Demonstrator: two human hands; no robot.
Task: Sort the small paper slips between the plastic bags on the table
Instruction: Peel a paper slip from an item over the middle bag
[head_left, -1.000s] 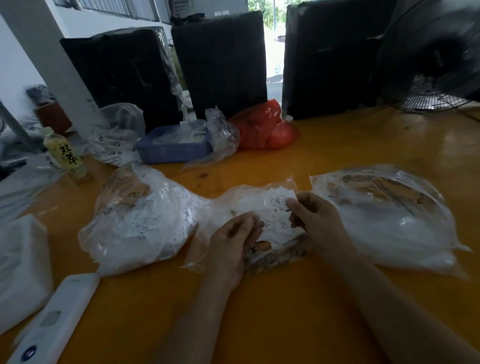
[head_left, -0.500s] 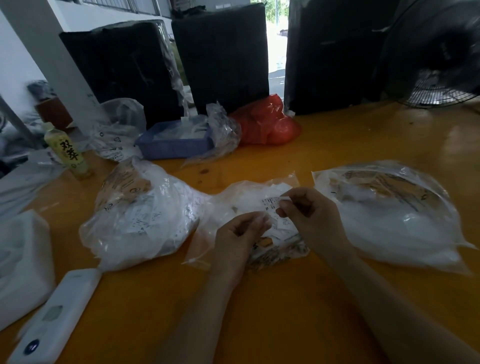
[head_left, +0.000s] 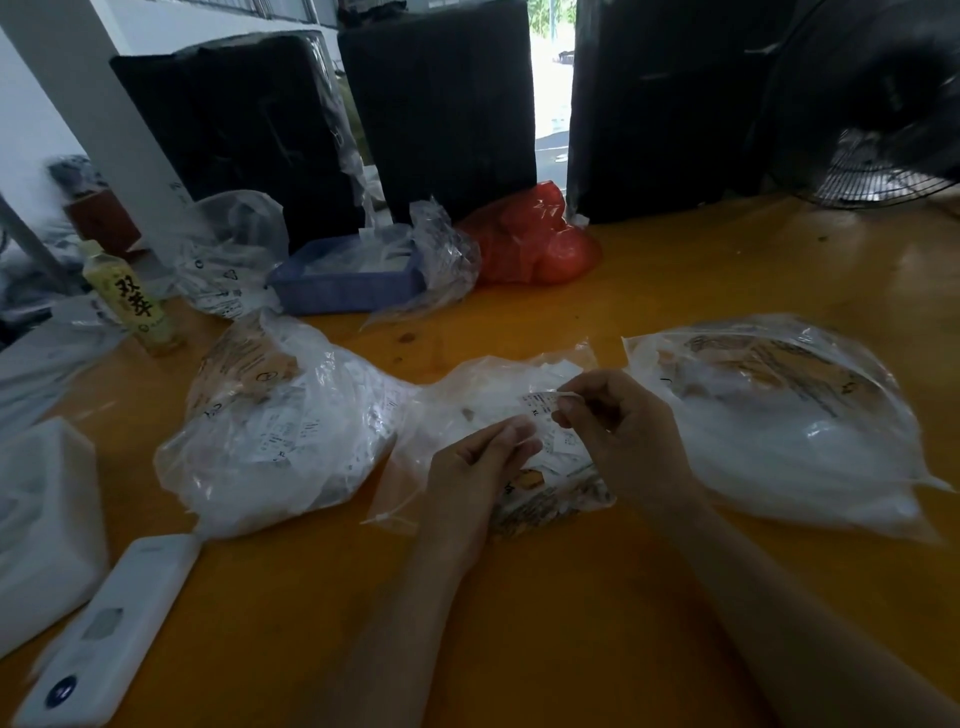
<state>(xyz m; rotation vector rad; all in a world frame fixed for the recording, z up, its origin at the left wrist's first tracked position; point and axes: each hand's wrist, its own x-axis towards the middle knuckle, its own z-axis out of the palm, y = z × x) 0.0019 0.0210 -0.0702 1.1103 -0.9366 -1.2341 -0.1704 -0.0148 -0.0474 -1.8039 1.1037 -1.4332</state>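
Fingers (head_left: 563, 410) of the right hand (head_left: 618, 441) pinched a slip (head_left: 540, 401) above the middle bag (head_left: 483, 410), lifted clear, probably to read it; the left hand's (head_left: 478, 467) straight fingers pressed that bag to the surface (head_left: 571, 623).

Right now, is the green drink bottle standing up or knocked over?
Standing up. The green drink bottle stands on its base at the table's left edge, label characters reading top to bottom.
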